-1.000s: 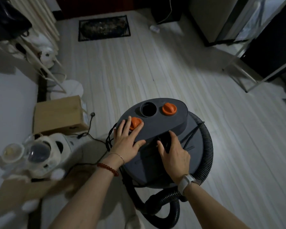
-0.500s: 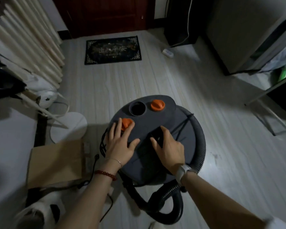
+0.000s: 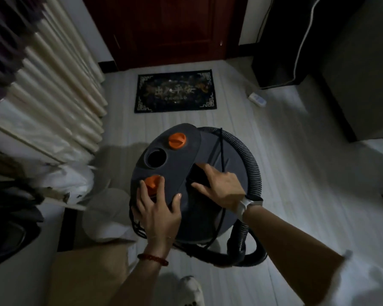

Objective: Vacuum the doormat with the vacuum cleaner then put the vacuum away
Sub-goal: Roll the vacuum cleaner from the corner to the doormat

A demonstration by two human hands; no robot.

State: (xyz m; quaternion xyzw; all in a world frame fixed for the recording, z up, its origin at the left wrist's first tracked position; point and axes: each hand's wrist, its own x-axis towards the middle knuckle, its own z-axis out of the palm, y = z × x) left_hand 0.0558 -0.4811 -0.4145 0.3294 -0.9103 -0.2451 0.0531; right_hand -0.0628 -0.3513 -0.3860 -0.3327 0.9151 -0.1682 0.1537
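With both the left hand (image 3: 158,212) and right hand (image 3: 222,186) still spread flat on it, the canister vacuum (image 3: 186,184) has rolled nearer the doormat (image 3: 175,91) at 12 o'clock, so vacuuming can soon begin.

A home, by the entry. Dark red door (image 3: 170,29) closed at the far wall, well beyond the fingers (image 3: 205,167), with a black patterned doormat (image 3: 175,91) lying on the pale plank floor (image 3: 296,173) just before it. Cream pleated curtain (image 3: 60,85) hanging far left of the fingers. Dark cabinet (image 3: 358,62) to their far right, white cable (image 3: 305,34) trailing down beside it. Cardboard box (image 3: 86,277) on the floor, near left.
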